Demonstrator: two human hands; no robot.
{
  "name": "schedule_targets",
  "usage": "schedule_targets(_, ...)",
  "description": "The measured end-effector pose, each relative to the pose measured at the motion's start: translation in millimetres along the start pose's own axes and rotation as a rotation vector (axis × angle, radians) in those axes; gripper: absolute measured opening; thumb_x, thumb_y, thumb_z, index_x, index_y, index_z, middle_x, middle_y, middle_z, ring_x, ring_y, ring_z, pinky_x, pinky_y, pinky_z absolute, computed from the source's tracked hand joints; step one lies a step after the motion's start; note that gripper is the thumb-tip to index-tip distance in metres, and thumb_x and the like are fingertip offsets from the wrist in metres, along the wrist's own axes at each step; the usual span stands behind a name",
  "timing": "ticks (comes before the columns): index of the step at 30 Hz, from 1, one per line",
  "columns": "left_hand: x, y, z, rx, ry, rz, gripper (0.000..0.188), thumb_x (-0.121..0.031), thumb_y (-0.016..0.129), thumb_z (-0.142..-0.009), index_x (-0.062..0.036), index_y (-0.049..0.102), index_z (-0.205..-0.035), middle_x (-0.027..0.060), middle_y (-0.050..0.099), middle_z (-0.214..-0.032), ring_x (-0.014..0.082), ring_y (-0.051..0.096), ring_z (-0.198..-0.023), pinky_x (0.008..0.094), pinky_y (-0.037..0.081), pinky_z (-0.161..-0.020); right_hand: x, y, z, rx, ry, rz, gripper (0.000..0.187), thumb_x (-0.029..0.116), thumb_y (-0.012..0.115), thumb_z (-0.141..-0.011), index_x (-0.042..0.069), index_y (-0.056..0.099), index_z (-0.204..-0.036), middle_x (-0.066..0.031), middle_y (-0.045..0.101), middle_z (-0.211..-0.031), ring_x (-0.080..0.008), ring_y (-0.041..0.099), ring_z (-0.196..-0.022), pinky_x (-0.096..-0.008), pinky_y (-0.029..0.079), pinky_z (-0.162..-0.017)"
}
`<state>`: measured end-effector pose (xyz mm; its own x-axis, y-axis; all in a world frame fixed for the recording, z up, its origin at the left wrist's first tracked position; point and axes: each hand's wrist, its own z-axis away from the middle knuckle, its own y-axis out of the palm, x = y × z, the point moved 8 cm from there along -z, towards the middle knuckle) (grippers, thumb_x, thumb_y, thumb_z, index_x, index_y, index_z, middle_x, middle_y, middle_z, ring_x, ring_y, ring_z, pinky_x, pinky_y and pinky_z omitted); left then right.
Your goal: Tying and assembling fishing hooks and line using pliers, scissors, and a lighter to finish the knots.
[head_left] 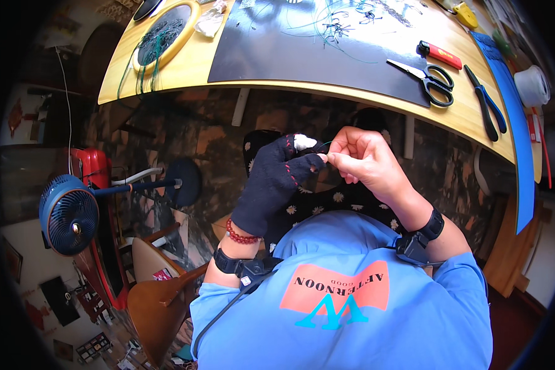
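My left hand [271,176] wears a black fingerless glove with red stitching, and one fingertip is wrapped in white. It is closed, its thumb tip meeting the fingertips of my right hand [367,157] above my lap. Bare and curled, the right hand pinches with thumb and forefinger. A fine dark green thread [333,142] shows between the two hands. Whatever else lies between the fingertips is too small to make out. Both hands are below the near edge of the wooden table [114,86].
On the table lie a dark mat [277,65], tangled green threads [338,31], scissors [439,86], a red lighter [441,54] and pliers [488,108]. A round yellow-rimmed tray [194,15] holds threads at left. A blue fan [71,216] and wooden chair [163,308] stand leftward.
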<state>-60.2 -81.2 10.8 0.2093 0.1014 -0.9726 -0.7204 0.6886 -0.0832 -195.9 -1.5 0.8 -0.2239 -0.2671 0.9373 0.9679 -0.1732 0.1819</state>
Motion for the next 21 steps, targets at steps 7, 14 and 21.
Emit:
schedule_targets(7, 0, 0, -1, -0.067, -0.063, 0.130, 0.012, -0.018, 0.068, -0.095, -0.0058, 0.068, -0.097, -0.0030, 0.063, -0.083, 0.0050, 0.054, -0.075, 0.0225, 0.044, -0.069, 0, 0, -1, 0.007, 0.021, -0.006, 0.013, 0.015, 0.069, -0.090, 0.004, 0.062, -0.088, 0.0038, 0.058, -0.067, -0.0030, 0.053, -0.056, -0.0197, 0.042, -0.051)
schedule_targets(14, 19, -1, -3, -0.054, -0.090, 0.229, 0.019, -0.026, 0.059, -0.101, -0.0077, 0.065, -0.101, -0.0038, 0.059, -0.085, 0.0058, 0.050, -0.076, 0.0220, 0.041, -0.069, -9, 1, -5, 0.007, 0.054, -0.069, 0.015, 0.016, 0.071, -0.089, 0.005, 0.062, -0.088, 0.0035, 0.057, -0.071, -0.0029, 0.053, -0.059, -0.0194, 0.043, -0.052)
schedule_targets(21, 19, -13, -4, -0.039, 0.045, 0.217, 0.018, -0.024, 0.057, -0.103, -0.0084, 0.066, -0.100, -0.0019, 0.061, -0.084, 0.0066, 0.049, -0.068, 0.0242, 0.041, -0.061, -8, -1, -5, 0.011, 0.059, -0.075, 0.015, 0.017, 0.071, -0.089, 0.005, 0.062, -0.088, 0.0037, 0.057, -0.071, -0.0027, 0.053, -0.059, -0.0194, 0.042, -0.052)
